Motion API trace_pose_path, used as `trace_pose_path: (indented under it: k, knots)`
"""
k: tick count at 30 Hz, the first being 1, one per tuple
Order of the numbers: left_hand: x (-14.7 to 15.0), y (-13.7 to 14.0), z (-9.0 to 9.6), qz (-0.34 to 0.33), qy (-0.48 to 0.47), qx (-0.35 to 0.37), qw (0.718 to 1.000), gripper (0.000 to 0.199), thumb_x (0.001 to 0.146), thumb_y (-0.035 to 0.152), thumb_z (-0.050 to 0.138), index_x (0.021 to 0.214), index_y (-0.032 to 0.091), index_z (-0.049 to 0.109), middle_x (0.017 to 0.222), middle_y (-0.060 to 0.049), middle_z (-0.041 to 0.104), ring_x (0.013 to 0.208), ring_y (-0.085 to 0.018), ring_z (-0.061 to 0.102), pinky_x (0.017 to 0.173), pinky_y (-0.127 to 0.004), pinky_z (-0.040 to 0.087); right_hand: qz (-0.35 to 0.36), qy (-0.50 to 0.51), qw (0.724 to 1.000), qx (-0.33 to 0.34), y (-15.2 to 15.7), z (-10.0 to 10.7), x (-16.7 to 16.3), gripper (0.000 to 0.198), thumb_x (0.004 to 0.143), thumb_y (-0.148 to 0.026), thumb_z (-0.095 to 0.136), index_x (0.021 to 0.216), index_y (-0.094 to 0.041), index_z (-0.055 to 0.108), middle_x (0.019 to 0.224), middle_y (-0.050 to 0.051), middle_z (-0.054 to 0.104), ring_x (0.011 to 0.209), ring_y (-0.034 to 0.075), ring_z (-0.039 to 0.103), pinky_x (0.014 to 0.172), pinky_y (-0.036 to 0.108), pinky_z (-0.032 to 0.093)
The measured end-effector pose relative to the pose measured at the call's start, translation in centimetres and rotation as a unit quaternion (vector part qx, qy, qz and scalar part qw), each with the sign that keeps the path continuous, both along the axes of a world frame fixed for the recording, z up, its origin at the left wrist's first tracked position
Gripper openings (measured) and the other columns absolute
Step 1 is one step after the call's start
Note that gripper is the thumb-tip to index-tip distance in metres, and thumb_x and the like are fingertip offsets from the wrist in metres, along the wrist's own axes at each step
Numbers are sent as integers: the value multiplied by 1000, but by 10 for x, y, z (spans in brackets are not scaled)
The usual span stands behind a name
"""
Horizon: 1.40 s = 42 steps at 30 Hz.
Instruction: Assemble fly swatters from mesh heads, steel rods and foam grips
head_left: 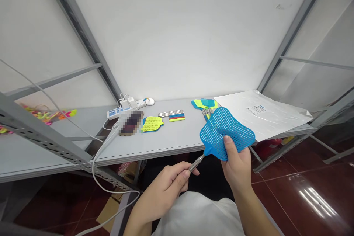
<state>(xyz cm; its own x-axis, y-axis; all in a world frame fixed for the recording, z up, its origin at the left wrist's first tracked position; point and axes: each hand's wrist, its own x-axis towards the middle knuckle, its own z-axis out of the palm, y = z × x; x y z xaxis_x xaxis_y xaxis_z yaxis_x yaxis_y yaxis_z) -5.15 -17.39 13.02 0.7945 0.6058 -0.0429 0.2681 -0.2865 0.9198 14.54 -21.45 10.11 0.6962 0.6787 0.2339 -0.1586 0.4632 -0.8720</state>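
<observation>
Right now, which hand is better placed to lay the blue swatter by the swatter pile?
Probably the right hand: it holds the mesh head and is nearer the swatter pile. The left hand, farther off, grips the metal rod.

Gray metal shelving point(83, 40), white wall point(177, 37), glossy red floor point(298, 199).

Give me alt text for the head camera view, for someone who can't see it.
A person's left hand grips the metal rod of a fly swatter while the right hand holds its blue mesh head. Beyond, a gray shelf bears a yellow-green swatter head, metal rods, colored sticks, more swatters and a white sheet.
</observation>
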Motion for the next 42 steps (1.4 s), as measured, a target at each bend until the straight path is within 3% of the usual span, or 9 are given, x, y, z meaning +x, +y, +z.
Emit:
trace_pose_path:
  k: [4, 9, 15, 19, 28, 34, 38, 40, 42]
  knots:
    - [3, 1, -1, 8, -3, -5, 1000, 38, 101, 43, 34, 109, 19, 64, 63, 4, 42, 58, -11, 42, 57, -24, 33, 35, 23, 999, -4, 1, 1, -5, 20, 84, -39, 68, 85, -20, 62, 67, -2, 57, 53, 11, 46, 46, 24, 37]
    - [3, 0, 5, 36, 11, 30, 999, 33, 101, 41, 36, 96, 20, 62, 64, 5, 44, 59, -11, 39, 56, -24, 29, 79, 49, 996, 13, 3, 3, -7, 16, 84, -33, 70, 84, -21, 58, 67, -5, 55, 48, 7, 40, 48, 23, 39]
    - [4, -5, 9, 48, 19, 44, 998, 35, 101, 41, 34, 94, 21, 61, 63, 6, 43, 57, -11, 39, 56, -25, 30, 170, 47, 984, 17, 7, -2, -12, 33, 86, -33, 67, 68, -22, 42, 52, -10, 37, 46, 7, 33, 48, 24, 34]
    - [1, -6, 11, 46, 18, 35, 998, 37, 101, 42, 35, 89, 20, 62, 63, 4, 47, 59, -11, 43, 57, -24, 32, 191, 10, 981, 19, 7, -7, -14, 34, 87, -32, 66, 67, -22, 41, 53, -9, 35, 47, 8, 33, 49, 26, 29]
    - [-4, 3, 1, 4, -53, -115, 992, 43, 99, 47, 37, 103, 15, 65, 58, 5, 41, 50, -9, 36, 49, -20, 34, 239, 22, 971, 25, 5, -5, -18, 25, 90, -33, 64, 72, -20, 51, 50, -10, 32, 45, 8, 28, 50, 27, 28]
    - [4, 6, -5, 1, -75, -194, 978, 44, 98, 49, 41, 112, 15, 65, 55, 6, 43, 42, -6, 32, 45, -18, 34, 259, -37, 965, -29, 8, -18, -9, 21, 87, -36, 66, 93, -16, 65, 55, -6, 45, 50, 9, 40, 49, 26, 31]
    - [2, 15, -15, -63, -126, -269, 953, 50, 95, 52, 46, 126, 15, 59, 64, -1, 62, 35, -4, 39, 40, -18, 33, 236, -32, 971, -25, 8, -23, -10, 19, 88, -35, 66, 90, -16, 67, 55, -5, 50, 48, 9, 46, 49, 25, 36]
    - [1, 21, -23, -98, -204, -325, 918, 66, 90, 63, 45, 134, 13, 53, 78, -9, 70, 36, -6, 46, 45, -22, 42, 208, -12, 978, -24, 7, -21, -14, 18, 87, -35, 66, 89, -17, 66, 56, -5, 52, 47, 10, 49, 49, 25, 39]
    - [2, 27, -30, -118, -284, -385, 870, 84, 85, 77, 33, 135, 12, 51, 93, -15, 71, 38, -9, 51, 48, -28, 46, 168, 20, 985, -20, 7, -18, -21, 19, 86, -35, 68, 90, -17, 65, 58, -4, 56, 47, 11, 51, 48, 25, 42]
